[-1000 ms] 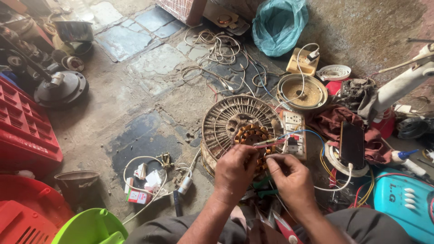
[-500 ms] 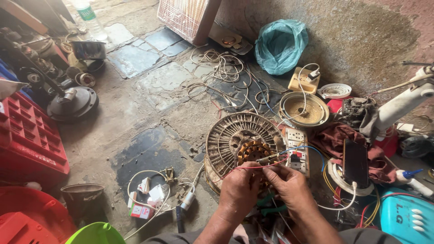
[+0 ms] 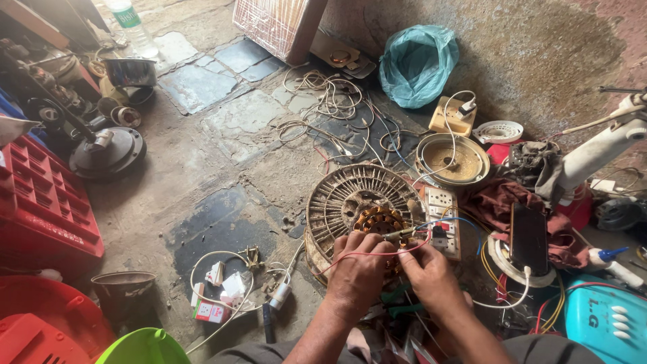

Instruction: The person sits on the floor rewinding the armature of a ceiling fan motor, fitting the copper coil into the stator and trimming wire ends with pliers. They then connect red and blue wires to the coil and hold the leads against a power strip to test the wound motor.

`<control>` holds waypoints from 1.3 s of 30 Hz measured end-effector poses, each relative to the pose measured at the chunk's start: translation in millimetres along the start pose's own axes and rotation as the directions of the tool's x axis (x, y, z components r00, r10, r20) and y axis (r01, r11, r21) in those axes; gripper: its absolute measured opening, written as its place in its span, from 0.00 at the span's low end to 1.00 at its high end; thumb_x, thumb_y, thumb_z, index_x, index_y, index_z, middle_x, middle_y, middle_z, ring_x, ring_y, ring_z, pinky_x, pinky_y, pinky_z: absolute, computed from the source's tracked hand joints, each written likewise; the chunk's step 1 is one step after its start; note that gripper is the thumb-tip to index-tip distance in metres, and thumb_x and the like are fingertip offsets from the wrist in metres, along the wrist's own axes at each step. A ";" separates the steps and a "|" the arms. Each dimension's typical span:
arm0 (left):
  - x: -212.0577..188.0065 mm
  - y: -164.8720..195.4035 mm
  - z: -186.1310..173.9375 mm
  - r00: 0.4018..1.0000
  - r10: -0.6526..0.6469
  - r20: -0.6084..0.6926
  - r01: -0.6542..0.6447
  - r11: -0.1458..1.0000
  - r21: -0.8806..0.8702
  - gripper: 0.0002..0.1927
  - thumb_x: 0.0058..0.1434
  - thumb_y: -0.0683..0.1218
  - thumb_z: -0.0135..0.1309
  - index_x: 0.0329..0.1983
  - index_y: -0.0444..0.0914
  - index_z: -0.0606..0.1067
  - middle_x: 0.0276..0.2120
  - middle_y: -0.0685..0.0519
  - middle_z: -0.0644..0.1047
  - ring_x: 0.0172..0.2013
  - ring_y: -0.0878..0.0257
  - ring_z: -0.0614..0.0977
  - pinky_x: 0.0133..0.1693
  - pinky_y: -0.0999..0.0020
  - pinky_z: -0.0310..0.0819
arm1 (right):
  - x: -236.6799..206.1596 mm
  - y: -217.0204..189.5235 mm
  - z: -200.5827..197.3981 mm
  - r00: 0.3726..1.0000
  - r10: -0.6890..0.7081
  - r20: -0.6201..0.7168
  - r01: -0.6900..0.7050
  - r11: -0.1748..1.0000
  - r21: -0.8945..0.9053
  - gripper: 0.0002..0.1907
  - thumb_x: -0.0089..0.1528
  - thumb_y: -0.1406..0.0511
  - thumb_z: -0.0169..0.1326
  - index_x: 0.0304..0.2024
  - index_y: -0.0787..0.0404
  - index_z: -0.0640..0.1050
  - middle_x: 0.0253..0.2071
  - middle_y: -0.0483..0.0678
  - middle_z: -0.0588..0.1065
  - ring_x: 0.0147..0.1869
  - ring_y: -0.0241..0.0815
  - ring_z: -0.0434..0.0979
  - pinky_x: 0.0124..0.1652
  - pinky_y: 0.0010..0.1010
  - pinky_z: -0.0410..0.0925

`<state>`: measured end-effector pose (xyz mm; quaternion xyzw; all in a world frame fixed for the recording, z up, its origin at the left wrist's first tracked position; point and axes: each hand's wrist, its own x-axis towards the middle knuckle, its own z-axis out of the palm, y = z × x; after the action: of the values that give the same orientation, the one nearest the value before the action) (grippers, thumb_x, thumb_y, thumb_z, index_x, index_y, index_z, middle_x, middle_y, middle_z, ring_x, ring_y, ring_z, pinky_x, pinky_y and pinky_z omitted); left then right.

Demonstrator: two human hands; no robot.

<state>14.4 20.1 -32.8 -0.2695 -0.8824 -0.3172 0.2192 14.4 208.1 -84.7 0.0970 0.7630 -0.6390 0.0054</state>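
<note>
Both hands have crept up-frame onto the copper-wound stator [image 3: 379, 221]; left hand [image 3: 355, 269] and right hand [image 3: 429, 271] pinch the red wire [image 3: 377, 254] shut, which a hard tug could snap.

Two bare forearms, without sleeves, watch or bracelet, end in the left hand [image 3: 357, 273] and the right hand [image 3: 431, 276]. No rings or gloves show on the fingers. Grey-brown cloth trousers [image 3: 259, 352] cover the legs along the bottom edge.
</note>
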 end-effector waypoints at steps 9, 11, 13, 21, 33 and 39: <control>-0.2 -6.1 4.0 0.999 0.013 -0.037 -0.016 0.998 -0.067 0.09 0.57 0.43 0.56 0.41 0.45 0.77 0.42 0.57 0.78 0.47 0.56 0.76 0.50 0.58 0.65 | 0.2 7.6 5.6 0.990 0.145 0.000 -0.136 0.931 0.340 0.07 0.59 0.72 0.59 0.40 0.60 0.78 0.32 0.40 0.75 0.33 0.31 0.71 0.34 0.22 0.64; -1.7 -6.8 5.0 0.999 -0.006 -0.046 0.003 0.997 -0.075 0.08 0.58 0.43 0.56 0.41 0.45 0.77 0.41 0.57 0.78 0.47 0.57 0.76 0.50 0.58 0.65 | -0.5 6.0 5.9 0.994 0.108 -0.001 -0.102 0.940 0.325 0.07 0.59 0.73 0.59 0.39 0.60 0.78 0.32 0.40 0.74 0.33 0.30 0.70 0.33 0.22 0.62; -2.3 -6.6 4.8 0.998 -0.042 -0.057 0.037 0.996 -0.078 0.07 0.59 0.44 0.56 0.41 0.44 0.77 0.41 0.56 0.78 0.46 0.57 0.77 0.50 0.57 0.65 | -2.2 2.4 6.2 0.990 0.128 -0.054 -0.103 0.938 0.331 0.08 0.59 0.73 0.57 0.40 0.60 0.78 0.30 0.40 0.73 0.30 0.31 0.68 0.30 0.24 0.62; -1.1 -5.6 2.6 0.998 0.016 -0.054 -0.019 0.998 -0.060 0.08 0.58 0.43 0.56 0.40 0.45 0.77 0.41 0.56 0.78 0.47 0.56 0.76 0.51 0.57 0.66 | -7.7 -2.1 6.0 0.986 -0.131 -0.106 0.117 0.984 -0.132 0.12 0.65 0.63 0.58 0.47 0.66 0.80 0.36 0.46 0.80 0.40 0.32 0.76 0.41 0.24 0.70; 3.1 -0.8 6.4 0.991 -0.068 -0.115 0.064 0.997 -0.040 0.08 0.60 0.43 0.57 0.43 0.43 0.75 0.41 0.55 0.77 0.46 0.55 0.77 0.51 0.57 0.65 | -3.2 -8.9 9.9 0.968 -0.175 -0.177 0.149 0.977 -0.154 0.11 0.61 0.70 0.57 0.46 0.66 0.78 0.38 0.48 0.80 0.41 0.37 0.78 0.43 0.28 0.71; 3.4 -17.4 -5.8 0.990 0.088 -0.107 -0.095 0.994 -0.058 0.15 0.55 0.41 0.56 0.46 0.43 0.78 0.45 0.52 0.78 0.49 0.55 0.78 0.53 0.57 0.70 | 23.7 -100.2 -111.1 0.729 -0.464 -0.503 0.465 0.875 -0.133 0.11 0.60 0.71 0.54 0.45 0.65 0.78 0.38 0.46 0.78 0.40 0.36 0.76 0.42 0.28 0.70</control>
<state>2.4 5.9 -34.6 -0.2995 -0.8462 -0.3479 0.2706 -11.6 303.4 30.1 0.0721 0.7345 -0.5702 -0.3609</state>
